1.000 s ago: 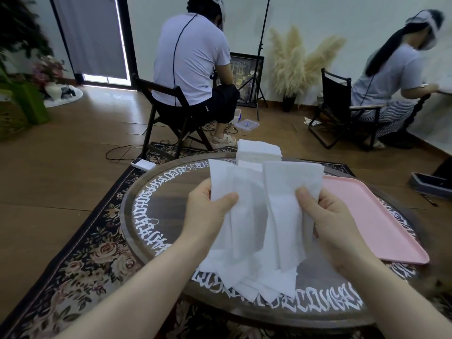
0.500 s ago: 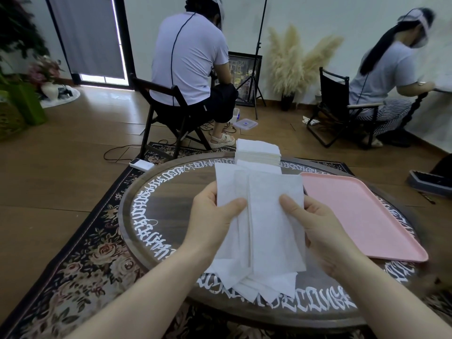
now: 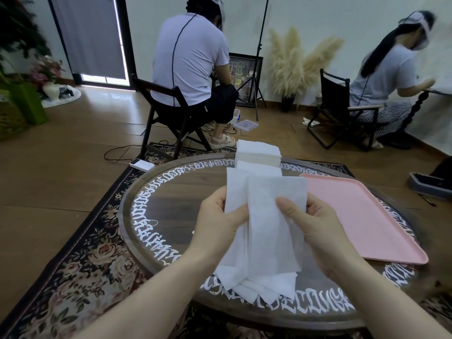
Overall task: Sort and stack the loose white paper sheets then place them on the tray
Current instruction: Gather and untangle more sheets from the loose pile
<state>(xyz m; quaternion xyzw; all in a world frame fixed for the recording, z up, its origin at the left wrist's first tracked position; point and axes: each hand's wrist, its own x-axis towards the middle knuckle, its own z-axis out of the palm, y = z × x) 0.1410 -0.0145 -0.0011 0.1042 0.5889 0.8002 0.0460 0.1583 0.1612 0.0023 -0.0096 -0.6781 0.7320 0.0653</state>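
I see left hand [image 3: 217, 223] and right hand [image 3: 315, 226] both pinching loose sheets [image 3: 269, 228] (thumbs on top) above table [image 3: 171, 204]; pink tray [image 3: 362, 216] just right.

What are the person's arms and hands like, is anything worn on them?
Both forearms are bare as far as the view shows: no sleeves, gloves or watch in sight. The left hand and the right hand carry no rings that show. The nails look short and unpainted. No cables or markings on either arm.
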